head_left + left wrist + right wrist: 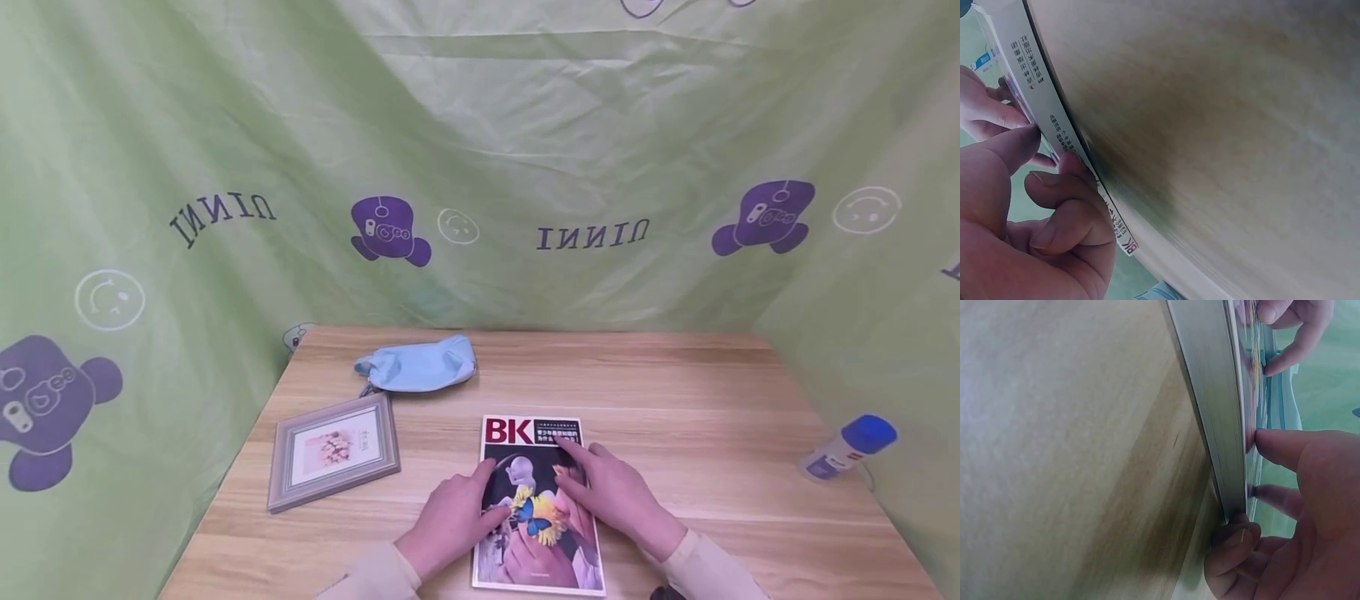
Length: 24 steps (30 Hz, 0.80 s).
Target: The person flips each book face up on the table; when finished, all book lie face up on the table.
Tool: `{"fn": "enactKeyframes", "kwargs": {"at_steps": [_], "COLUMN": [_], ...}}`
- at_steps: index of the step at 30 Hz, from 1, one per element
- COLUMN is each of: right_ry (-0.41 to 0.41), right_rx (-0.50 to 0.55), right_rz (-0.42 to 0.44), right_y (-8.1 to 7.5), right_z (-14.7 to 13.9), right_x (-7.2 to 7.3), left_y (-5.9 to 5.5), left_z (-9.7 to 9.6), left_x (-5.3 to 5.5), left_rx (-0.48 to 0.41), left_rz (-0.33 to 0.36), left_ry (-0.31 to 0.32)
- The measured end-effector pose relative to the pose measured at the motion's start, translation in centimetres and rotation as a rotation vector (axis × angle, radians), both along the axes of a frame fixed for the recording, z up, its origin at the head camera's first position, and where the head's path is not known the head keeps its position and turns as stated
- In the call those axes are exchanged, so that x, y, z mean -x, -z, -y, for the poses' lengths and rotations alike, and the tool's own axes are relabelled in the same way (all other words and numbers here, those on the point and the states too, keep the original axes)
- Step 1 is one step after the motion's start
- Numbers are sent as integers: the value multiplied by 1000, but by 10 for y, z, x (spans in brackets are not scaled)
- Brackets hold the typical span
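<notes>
A thick book (538, 429) with a red BK title and a blue butterfly on its cover lies on the wooden table (675, 400). My left hand (453, 521) holds its left side, thumb on the cover and curled fingers against the white spine (1035, 75). On the opposite side, my right hand (618, 496) holds the upper right edge; its thumb and index finger lie on the cover. Other fingers of that hand curl at the corner beside the page block (1222, 437) in the right wrist view.
Left of the book lies a grey picture frame (390, 450) with a flower print. Behind it sits a light blue zipped pouch (423, 367). A white bottle with a blue cap (870, 433) stands near the right table edge. Green printed curtains (480, 150) hang around the table.
</notes>
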State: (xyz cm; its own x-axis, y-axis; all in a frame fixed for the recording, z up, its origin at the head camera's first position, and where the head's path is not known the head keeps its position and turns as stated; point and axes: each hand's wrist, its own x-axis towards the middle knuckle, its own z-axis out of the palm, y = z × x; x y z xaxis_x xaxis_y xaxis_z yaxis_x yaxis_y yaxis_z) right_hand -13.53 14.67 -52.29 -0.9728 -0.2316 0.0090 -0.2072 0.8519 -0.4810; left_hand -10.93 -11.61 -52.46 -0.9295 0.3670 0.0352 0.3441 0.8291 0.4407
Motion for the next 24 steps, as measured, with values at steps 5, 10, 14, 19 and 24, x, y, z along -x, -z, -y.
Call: {"fn": "enactKeyframes", "kwargs": {"at_steps": [5,10,14,19,24], "right_ry": [-6,-9,-13,-20,2], "right_rx": [-8,-15,-22,-33,-65], "right_rz": [-13,-13,-17,-25,-62], "right_y": [0,0,0,-2,-4], "right_z": [0,0,-1,-1,-4], "right_x": [0,-1,-1,-1,3], "left_y": [-1,-1,-2,-1,-2], "left_z": [0,-1,-1,1,7], "left_x": [0,-1,-2,2,12], "left_rx": [10,11,26,82,118], "left_rz": [9,9,-1,-51,-148], "left_ry": [-8,-5,2,29,33]}}
